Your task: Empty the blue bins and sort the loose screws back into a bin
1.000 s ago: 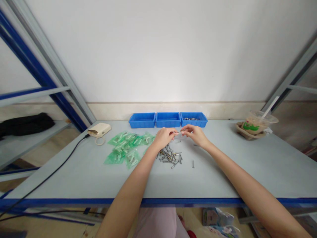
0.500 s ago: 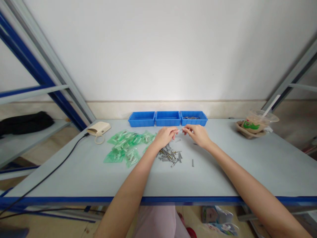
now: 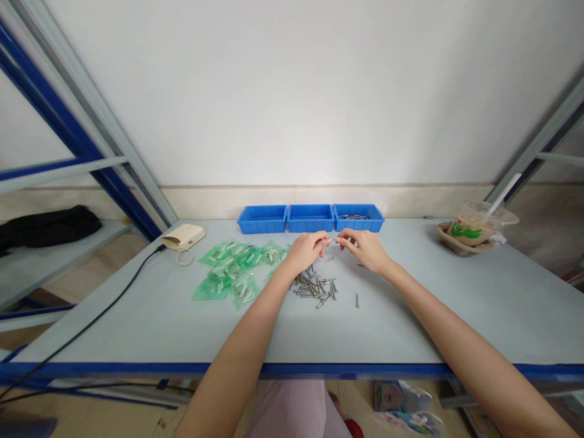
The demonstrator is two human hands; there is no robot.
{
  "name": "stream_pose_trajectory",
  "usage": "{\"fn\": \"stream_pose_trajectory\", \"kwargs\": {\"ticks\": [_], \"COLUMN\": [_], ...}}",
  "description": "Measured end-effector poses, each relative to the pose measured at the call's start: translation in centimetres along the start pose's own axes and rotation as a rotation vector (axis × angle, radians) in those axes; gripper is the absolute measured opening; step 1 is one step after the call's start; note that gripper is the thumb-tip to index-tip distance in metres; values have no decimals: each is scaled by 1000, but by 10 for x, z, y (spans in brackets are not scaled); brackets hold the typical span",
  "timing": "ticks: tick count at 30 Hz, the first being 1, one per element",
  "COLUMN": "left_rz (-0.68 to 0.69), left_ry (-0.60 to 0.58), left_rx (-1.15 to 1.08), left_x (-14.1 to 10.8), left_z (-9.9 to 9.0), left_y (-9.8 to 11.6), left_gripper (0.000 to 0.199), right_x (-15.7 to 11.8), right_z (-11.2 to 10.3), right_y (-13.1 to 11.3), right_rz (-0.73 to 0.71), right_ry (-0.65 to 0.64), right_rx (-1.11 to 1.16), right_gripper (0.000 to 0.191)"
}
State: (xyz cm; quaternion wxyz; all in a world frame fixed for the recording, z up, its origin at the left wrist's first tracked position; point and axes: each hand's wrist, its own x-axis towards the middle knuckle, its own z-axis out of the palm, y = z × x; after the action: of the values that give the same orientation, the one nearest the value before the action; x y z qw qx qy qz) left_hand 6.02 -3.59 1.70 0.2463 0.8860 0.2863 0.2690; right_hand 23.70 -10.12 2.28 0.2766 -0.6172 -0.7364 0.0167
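My left hand [image 3: 310,249] and my right hand [image 3: 362,246] meet fingertip to fingertip above the table, both closed in a pinch. Between them runs a thin metal screw [image 3: 333,239], its ends hidden by the fingers. Below and partly behind my left forearm lies a loose pile of metal screws [image 3: 314,287], some with yellowish parts. A single screw [image 3: 357,300] lies apart to the right of the pile. Beyond my hands stand three blue bins in a row: the left bin [image 3: 262,226], the middle bin [image 3: 310,226] and the right bin [image 3: 359,225], which holds several screws.
Green plastic packets [image 3: 230,267] with small parts lie left of my left forearm. A cream-coloured device [image 3: 185,236] with a black cable sits at the left. On the right, a drink cup [image 3: 472,225] with a straw rests in a carton holder [image 3: 460,244]. A wall stands behind.
My hands stay almost in the same place, with only a slight shift of the fingers around the screw. The whole view has moved slightly.
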Motion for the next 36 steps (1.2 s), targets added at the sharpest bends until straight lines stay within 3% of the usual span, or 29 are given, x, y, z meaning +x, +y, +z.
{"fn": "stream_pose_trajectory", "kwargs": {"ticks": [4,11,17,27,36], "left_rz": [-14,-37,-37,-37,-37], "left_ry": [-12,-21,-57,27,14], "left_rx": [-36,-42,-94,-9,-25], "left_x": [0,1,1,1,2], "left_z": [0,0,4,2,2], "left_y": [0,1,-4,0,-1], "left_gripper": [27,24,31,22,26], "right_x": [0,0,0,0,1], "right_z": [0,1,1,-1,0], "right_y": [1,1,1,0,4], "right_rz": [-35,-14,-80,-77,-163], "right_ry": [8,-53,21,18,47], "right_rx": [-24,-119,-101,-140,-190], "right_gripper": [26,43,30,38,28]}}
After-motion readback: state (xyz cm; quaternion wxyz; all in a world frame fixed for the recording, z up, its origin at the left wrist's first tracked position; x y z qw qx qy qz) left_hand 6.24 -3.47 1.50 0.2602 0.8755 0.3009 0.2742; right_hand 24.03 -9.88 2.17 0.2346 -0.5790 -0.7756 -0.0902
